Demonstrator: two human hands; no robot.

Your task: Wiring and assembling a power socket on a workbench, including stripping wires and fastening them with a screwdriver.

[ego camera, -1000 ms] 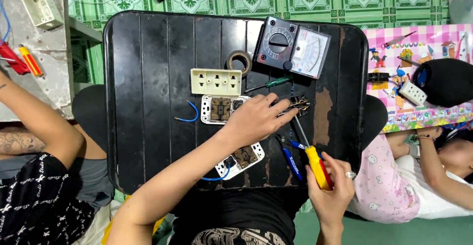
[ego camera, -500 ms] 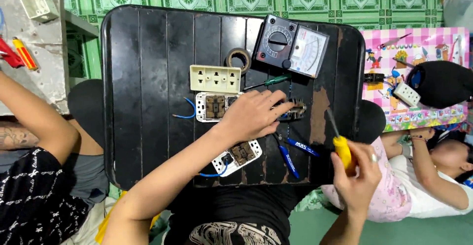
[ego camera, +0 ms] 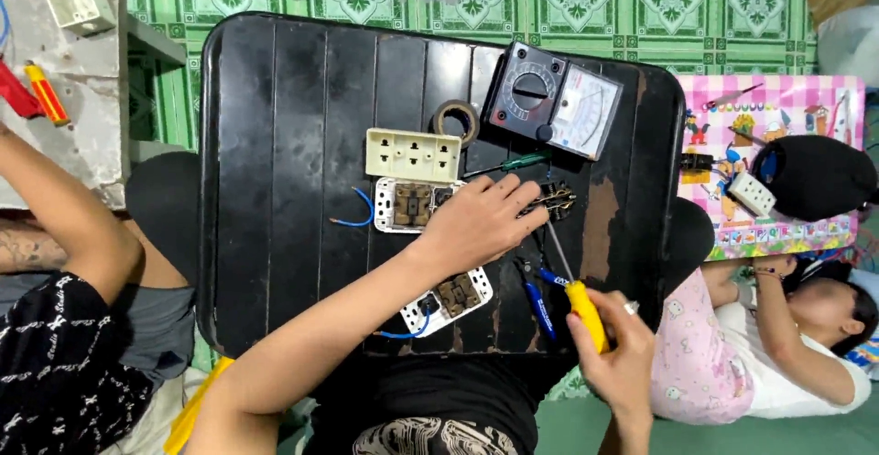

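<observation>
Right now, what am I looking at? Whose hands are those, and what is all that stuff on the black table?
This picture comes from a camera worn on a person's head, looking down, so the two bare arms reaching in from the bottom are that person's own. The left hand presses on a small dark metal part on the black table. The right hand holds a yellow-handled screwdriver, its tip near that part. Also on the table: a cream socket plate, two opened white socket backs with blue wires, a roll of tape, a meter with a dial, and blue-handled pliers. Other people sit on both sides.
</observation>
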